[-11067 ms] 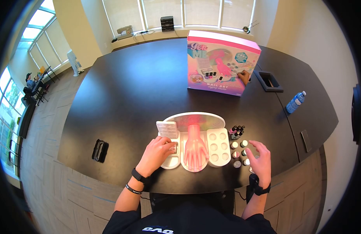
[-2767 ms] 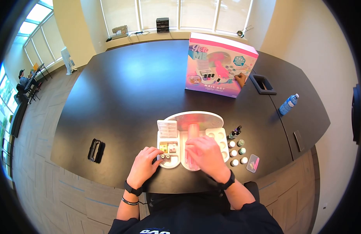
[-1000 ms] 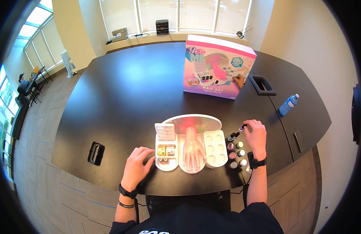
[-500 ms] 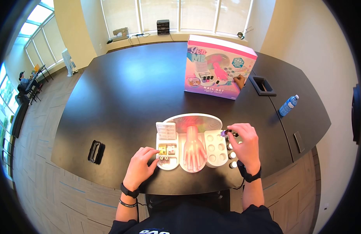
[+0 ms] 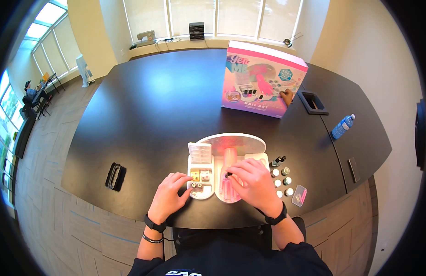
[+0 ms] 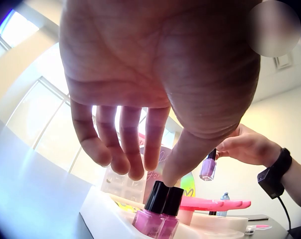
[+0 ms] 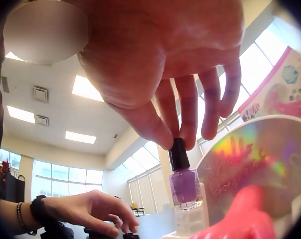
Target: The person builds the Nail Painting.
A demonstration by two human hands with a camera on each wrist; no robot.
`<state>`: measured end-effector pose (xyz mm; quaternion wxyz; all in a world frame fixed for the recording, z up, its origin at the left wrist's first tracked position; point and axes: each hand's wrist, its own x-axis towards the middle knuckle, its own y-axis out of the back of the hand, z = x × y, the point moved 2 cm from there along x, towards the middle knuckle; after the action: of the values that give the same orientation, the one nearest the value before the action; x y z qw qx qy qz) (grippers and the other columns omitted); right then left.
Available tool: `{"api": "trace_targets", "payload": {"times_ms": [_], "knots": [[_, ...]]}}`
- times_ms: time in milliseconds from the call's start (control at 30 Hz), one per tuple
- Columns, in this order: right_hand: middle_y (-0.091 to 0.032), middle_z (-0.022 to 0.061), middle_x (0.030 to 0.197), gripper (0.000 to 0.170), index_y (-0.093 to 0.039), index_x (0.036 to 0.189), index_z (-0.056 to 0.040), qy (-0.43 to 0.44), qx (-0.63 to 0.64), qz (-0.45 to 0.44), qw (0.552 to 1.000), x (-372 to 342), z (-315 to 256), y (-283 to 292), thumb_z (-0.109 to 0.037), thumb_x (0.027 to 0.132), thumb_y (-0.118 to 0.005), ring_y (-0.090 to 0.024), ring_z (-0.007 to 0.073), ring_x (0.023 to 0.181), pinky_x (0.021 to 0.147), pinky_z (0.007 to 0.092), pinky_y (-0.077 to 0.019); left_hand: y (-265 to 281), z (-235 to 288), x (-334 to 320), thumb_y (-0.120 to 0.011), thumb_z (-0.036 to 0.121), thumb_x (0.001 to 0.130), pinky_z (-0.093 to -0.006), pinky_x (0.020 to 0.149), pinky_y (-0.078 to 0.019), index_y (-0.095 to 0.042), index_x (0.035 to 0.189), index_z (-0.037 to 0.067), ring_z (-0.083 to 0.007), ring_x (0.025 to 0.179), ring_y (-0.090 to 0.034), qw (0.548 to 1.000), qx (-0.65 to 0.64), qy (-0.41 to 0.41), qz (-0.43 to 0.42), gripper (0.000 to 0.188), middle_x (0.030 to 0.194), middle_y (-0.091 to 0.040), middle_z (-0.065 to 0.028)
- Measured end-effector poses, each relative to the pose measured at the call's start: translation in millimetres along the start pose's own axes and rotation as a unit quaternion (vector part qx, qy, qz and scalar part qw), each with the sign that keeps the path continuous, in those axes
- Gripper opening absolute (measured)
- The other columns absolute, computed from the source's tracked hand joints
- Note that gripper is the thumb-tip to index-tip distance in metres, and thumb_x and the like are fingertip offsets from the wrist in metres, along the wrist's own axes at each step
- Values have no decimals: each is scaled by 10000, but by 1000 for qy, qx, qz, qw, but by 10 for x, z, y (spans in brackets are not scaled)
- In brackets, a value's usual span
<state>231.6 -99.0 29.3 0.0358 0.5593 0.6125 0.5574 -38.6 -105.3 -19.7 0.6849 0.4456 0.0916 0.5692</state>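
My right hand (image 5: 254, 183) pinches a purple nail polish bottle (image 7: 185, 185) by its black cap, holding it upright above the pink model hand (image 5: 229, 192). The model hand lies palm down in the middle of a white nail station (image 5: 202, 195). My left hand (image 5: 170, 195) is at the station's left edge, its fingers loosely bent. Two pink nail polish bottles (image 6: 155, 221) with black caps stand in the left tray, close below the left thumb. Two rolls, one yellow (image 5: 195, 175) and one white (image 5: 205, 175), sit in the compartment behind them.
Right of the station stand black-capped bottles (image 5: 278, 161), several small jars (image 5: 287, 181) and a clear case (image 5: 299, 196) with pink pieces. A rainbow-sheen panel (image 7: 240, 164) rises behind the model hand. Farther back are the nail art box (image 5: 263, 83) and a water bottle (image 5: 343, 127).
My right hand has picked up the purple nail polish bottle from the right and carried it left over the model hand. My left hand has moved slightly closer to the left tray.
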Motion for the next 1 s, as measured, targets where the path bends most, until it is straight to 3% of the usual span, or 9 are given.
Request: {"api": "trace_targets", "payload": {"times_ms": [267,533,1000], "knots": [[-760,46,1034,202,-792,1086,-72,-4,39,-46,998,-24,-161,-373,-124,891,-780,-690,257,1023,936,429,-525,11,-21,-21,-825,82,876,-436,901,-564,-736,1171,58,-334,1020,-674,1000,1,3,-2,309,1092,-729,-92],[-772,63,1032,286,-765,1183,-96,-27,30,-101,994,-128,-153,-651,-130,899,-762,-701,265,1042,929,430,-520,24,-34,-45,-829,76,866,-439,918,-562,-733,1167,56,-335,1042,-675,1000,1,11,-3,316,1097,-729,-92],[-773,82,945,292,-808,1160,-94,-49,31,-94,994,-150,-116,-797,-125,870,-826,-714,271,982,923,432,-551,30,-64,-57,-828,82,867,-440,926,-561,-729,1175,56,-333,1047,-674,1000,3,14,-13,325,1097,-726,-92]]}}
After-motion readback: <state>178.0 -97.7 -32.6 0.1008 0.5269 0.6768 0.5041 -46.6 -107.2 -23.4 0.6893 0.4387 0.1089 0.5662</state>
